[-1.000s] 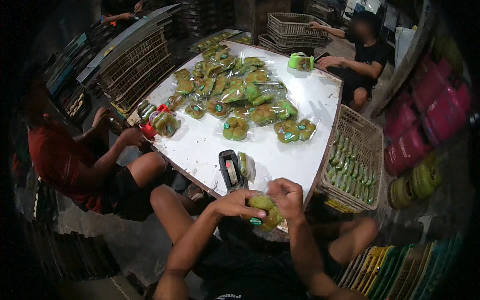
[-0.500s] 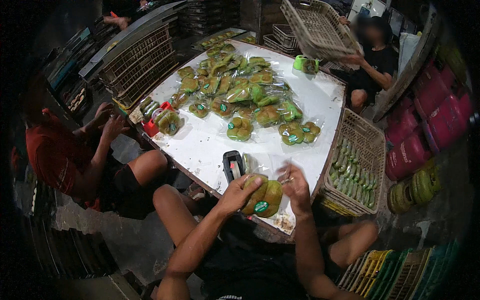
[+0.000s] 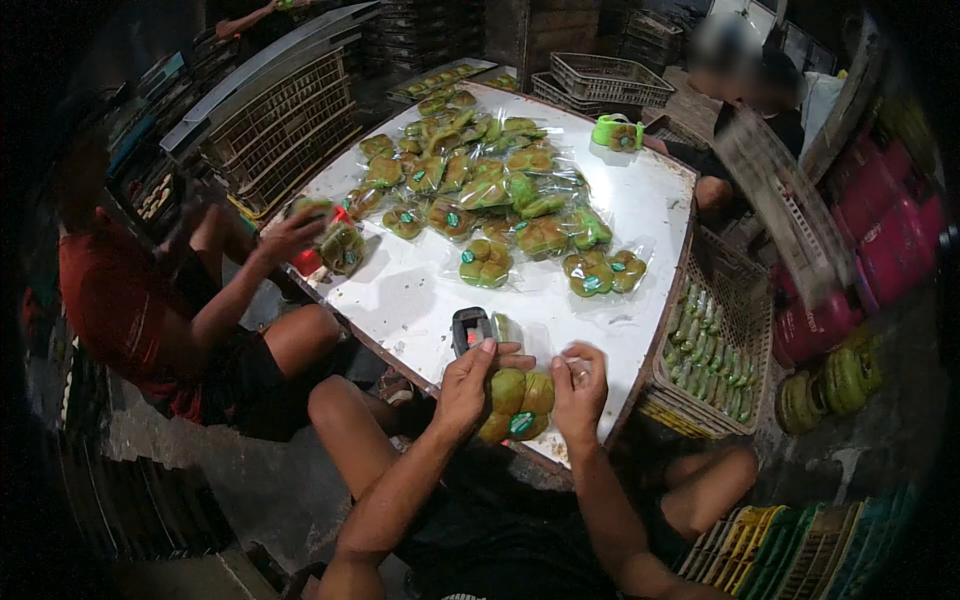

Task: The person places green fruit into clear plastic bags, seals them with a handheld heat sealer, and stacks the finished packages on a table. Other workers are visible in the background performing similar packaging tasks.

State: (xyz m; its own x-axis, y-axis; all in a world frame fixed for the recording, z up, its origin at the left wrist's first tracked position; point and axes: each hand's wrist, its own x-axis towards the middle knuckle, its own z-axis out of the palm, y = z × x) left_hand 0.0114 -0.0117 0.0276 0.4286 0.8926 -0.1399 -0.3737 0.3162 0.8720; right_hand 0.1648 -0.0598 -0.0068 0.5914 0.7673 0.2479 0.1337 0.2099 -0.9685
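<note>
My left hand [image 3: 468,388] and my right hand [image 3: 577,392] together hold a clear bag of green and yellow buns [image 3: 517,403] at the near edge of a white table [image 3: 420,290]. The left hand grips the bag's side; the right pinches its plastic end. A black tape dispenser [image 3: 471,328] stands on the table just beyond my left hand. Many packed bun bags [image 3: 487,190] lie across the table's middle and far side.
A person in a red shirt [image 3: 115,310] sits at the left, handling a bag [image 3: 340,245] at the table edge. Another person [image 3: 760,110] at the far right moves a plastic crate [image 3: 785,225]. A basket [image 3: 715,345] with green items stands right of the table. Crates stack behind.
The bun bag has come lower and closer to me between my hands. The person at the far right has swung the crate from overhead down to the right side.
</note>
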